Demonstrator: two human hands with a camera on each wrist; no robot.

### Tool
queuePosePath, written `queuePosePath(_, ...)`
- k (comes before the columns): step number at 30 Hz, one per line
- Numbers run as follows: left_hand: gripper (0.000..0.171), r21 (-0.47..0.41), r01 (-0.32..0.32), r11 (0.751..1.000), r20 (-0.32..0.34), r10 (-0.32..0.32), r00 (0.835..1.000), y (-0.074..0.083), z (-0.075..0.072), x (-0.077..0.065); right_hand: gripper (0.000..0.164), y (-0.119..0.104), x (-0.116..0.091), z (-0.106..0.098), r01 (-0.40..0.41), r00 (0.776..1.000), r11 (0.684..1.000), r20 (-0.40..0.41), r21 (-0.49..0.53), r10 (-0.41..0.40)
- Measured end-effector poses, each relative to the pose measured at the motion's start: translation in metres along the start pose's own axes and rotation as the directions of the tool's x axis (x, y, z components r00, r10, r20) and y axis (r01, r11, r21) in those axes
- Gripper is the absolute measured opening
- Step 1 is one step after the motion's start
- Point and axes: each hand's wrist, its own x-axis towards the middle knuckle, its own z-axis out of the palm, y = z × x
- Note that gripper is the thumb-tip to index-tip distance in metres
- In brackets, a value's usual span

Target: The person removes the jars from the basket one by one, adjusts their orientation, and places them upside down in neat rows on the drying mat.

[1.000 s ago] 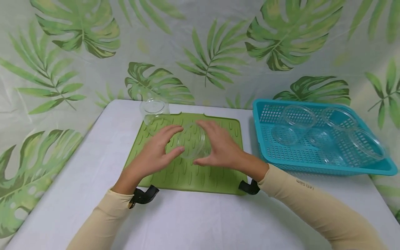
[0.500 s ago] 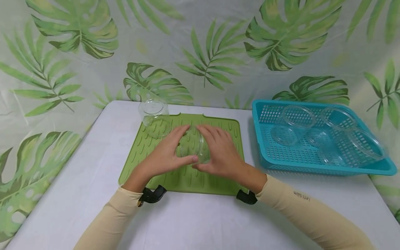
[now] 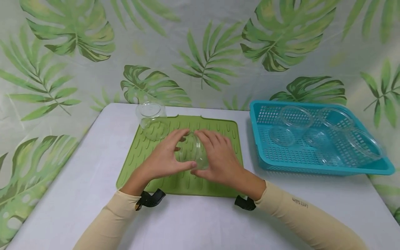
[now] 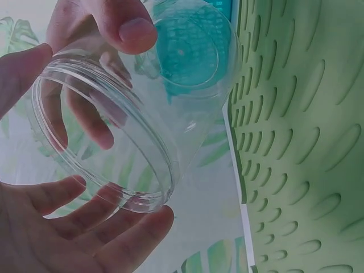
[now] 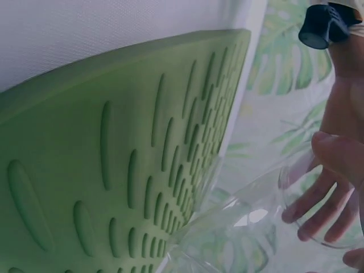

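Note:
A clear threaded-rim jar (image 4: 159,153) is held tilted between both hands above the green mat (image 3: 187,187), its round mouth toward my left hand. My left hand (image 3: 160,158) holds the rim, thumb on one side and fingers on the other. Around the jar's body, my right hand (image 3: 223,159) grips with thumb and fingers. In the left wrist view, the right hand's fingers show through the clear wall. Another clear jar (image 3: 151,121) stands upside down at the mat's far left corner.
A turquoise perforated basket (image 3: 260,161) stands to the right on the white-covered table (image 3: 193,225). Inside it are 3 clear jars (image 3: 295,118), mouths up. Behind the table hangs a leaf-patterned cloth (image 3: 206,41).
My left hand has moved right, from a wider pose beside the jar onto its rim. My right hand has kept hold of the jar, nearly in place.

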Motion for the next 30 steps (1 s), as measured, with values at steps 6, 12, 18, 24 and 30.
queuePosePath(6, 0.091, -0.003, -0.014, 1.000, -0.007, 0.014, 1.000, 0.000, 0.000, 0.000, 0.108, 0.002, -0.002, -0.002, -0.020, 0.999, 0.999, 0.031, 0.028, 0.019)
queuePosePath(12, 0.092, 0.008, -0.036, 0.999, -0.027, 0.036, 0.999, 0.001, 0.000, -0.001, 0.108, 0.004, -0.004, -0.005, -0.027, 0.999, 0.999, 0.044, 0.040, 0.025)
queuePosePath(18, 0.092, 0.019, -0.084, 0.996, -0.040, 0.085, 0.996, 0.003, -0.002, -0.003, 0.109, 0.006, -0.008, -0.007, -0.029, 0.999, 0.999, 0.042, 0.043, 0.027)
queuePosePath(24, 0.092, 0.041, -0.108, 0.993, -0.035, 0.110, 0.993, 0.004, -0.007, -0.007, 0.111, 0.010, -0.014, -0.008, -0.013, 0.999, 0.999, 0.041, 0.039, 0.011)
queuePosePath(30, 0.092, 0.043, -0.123, 0.991, -0.023, 0.124, 0.992, 0.005, -0.011, -0.010, 0.111, 0.015, -0.020, -0.009, 0.036, 0.999, 0.997, 0.002, 0.075, -0.036)
